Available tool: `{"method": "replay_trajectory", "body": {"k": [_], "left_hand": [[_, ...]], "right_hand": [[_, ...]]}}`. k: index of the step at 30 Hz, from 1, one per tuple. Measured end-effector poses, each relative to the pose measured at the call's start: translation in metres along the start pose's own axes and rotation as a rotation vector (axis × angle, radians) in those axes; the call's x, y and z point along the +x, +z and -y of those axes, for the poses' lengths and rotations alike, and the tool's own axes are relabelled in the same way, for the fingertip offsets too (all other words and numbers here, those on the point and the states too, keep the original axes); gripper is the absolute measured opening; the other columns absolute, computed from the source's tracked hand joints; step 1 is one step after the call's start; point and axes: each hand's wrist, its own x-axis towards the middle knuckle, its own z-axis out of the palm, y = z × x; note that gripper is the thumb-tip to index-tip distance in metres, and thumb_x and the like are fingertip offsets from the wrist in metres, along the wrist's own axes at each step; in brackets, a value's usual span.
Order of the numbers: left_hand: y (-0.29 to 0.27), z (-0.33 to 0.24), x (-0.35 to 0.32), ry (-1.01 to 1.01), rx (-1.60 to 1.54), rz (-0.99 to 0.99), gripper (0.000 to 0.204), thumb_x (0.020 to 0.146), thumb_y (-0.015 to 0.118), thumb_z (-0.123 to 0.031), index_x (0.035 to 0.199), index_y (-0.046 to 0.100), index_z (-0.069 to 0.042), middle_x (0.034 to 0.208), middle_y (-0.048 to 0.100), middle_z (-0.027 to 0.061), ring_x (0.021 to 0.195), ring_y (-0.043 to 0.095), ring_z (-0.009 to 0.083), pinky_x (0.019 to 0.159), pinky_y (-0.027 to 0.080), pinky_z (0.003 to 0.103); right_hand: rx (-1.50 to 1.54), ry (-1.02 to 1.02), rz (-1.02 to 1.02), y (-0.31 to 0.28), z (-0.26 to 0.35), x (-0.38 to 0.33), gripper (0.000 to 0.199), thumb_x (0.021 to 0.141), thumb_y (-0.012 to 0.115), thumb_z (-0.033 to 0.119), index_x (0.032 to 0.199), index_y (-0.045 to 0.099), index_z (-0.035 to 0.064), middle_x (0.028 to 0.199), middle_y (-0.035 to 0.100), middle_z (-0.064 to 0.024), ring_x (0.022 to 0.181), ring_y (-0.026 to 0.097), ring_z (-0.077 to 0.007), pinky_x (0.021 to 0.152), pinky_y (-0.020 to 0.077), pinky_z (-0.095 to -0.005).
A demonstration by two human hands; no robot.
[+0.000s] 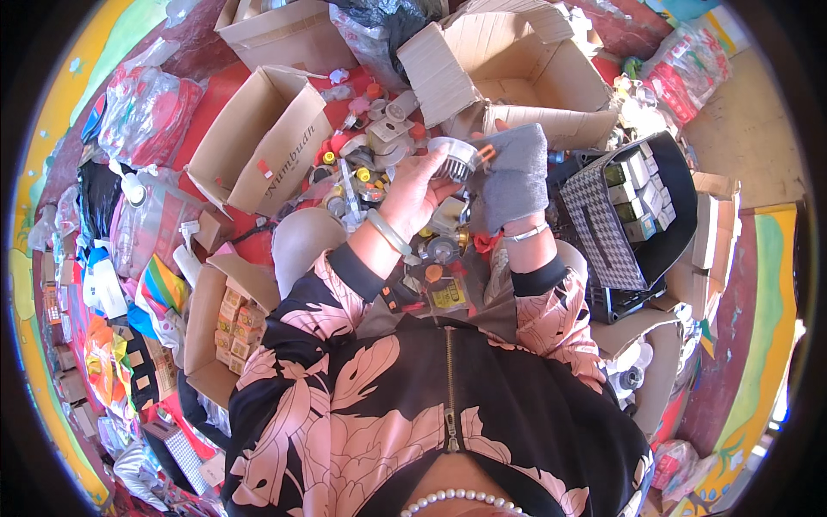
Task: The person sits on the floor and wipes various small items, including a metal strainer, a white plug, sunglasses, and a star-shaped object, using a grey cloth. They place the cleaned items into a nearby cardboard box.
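Near the middle of the head view, my left hand (419, 191) grips a round, pale brush (454, 155) with a row of dark bristles along its side. Just to the right, a thick grey cloth (514, 172) lies over most of my right hand (522, 227), which holds it close to the brush. Most of the right fingers are hidden by the cloth. Small orange prongs (488, 153) show between brush and cloth; what they belong to I cannot make out. Beneath both hands lies a heap of small plastic parts (379, 159), among them yellow caps and clear pieces.
An open cardboard box (525, 69) stands beyond my hands, another (258, 138) to the left. At right, a black-and-white patterned bin (607, 224) holds small cartons. A box of small packets (233, 327) sits by my left elbow. Plastic bags (151, 112) crowd the far left.
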Motion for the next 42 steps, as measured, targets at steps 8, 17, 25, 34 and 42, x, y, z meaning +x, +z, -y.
{"method": "replay_trajectory", "body": {"k": [8, 17, 25, 34, 42], "left_hand": [[0.000, -0.001, 0.002, 0.618, 0.948, -0.244, 0.048, 0.072, 0.074, -0.015, 0.105, 0.043, -0.003, 0.093, 0.056, 0.0072, 0.081, 0.058, 0.0128, 0.071, 0.048, 0.026], [0.013, 0.018, -0.004, 0.918, 1.455, -0.159, 0.059, 0.057, 0.078, -0.014, 0.107, 0.046, -0.005, 0.098, 0.057, 0.0163, 0.094, 0.055, 0.0339, 0.081, 0.045, 0.039], [0.017, 0.007, -0.006, 0.730, 1.342, -0.296, 0.062, 0.056, 0.080, -0.018, 0.107, 0.047, -0.005, 0.098, 0.058, 0.0157, 0.093, 0.057, 0.0305, 0.081, 0.046, 0.036], [0.009, -0.008, -0.001, 0.607, 1.022, 0.038, 0.056, 0.069, 0.076, -0.017, 0.113, 0.046, -0.001, 0.109, 0.053, 0.0103, 0.099, 0.053, 0.0177, 0.084, 0.044, 0.030], [0.004, -0.003, -0.002, 0.108, 0.654, 0.400, 0.041, 0.089, 0.055, -0.016, 0.124, 0.043, 0.001, 0.117, 0.051, 0.0054, 0.106, 0.047, 0.0118, 0.094, 0.036, 0.026]], "right_hand": [[-0.493, -0.088, 0.430, -0.025, -0.019, 0.013, 0.018, 0.073, 0.058, 0.027, 0.075, 0.067, 0.0111, 0.076, 0.065, -0.0039, 0.075, 0.063, -0.0198, 0.063, 0.0491, -0.0363], [0.426, -0.016, -0.009, 0.032, 0.031, -0.001, 0.040, 0.070, 0.062, 0.015, 0.107, 0.048, 0.0092, 0.089, 0.058, -0.0113, 0.085, 0.059, -0.0306, 0.071, 0.0466, -0.0355], [0.848, -0.221, -0.198, 0.020, 0.027, -0.003, 0.041, 0.067, 0.061, 0.008, 0.108, 0.054, 0.0048, 0.096, 0.057, -0.0127, 0.094, 0.057, -0.0294, 0.082, 0.0447, -0.0338], [2.026, 0.573, 0.443, 0.060, -0.005, -0.001, 0.029, 0.083, 0.043, 0.026, 0.099, 0.060, 0.0081, 0.091, 0.063, -0.0037, 0.084, 0.058, -0.0196, 0.079, 0.0461, -0.0288], [2.357, 1.035, 0.065, 0.018, 0.013, 0.001, 0.025, 0.084, 0.050, 0.029, 0.092, 0.062, 0.0077, 0.086, 0.064, -0.0059, 0.073, 0.059, -0.0195, 0.066, 0.0493, -0.0333]]}}
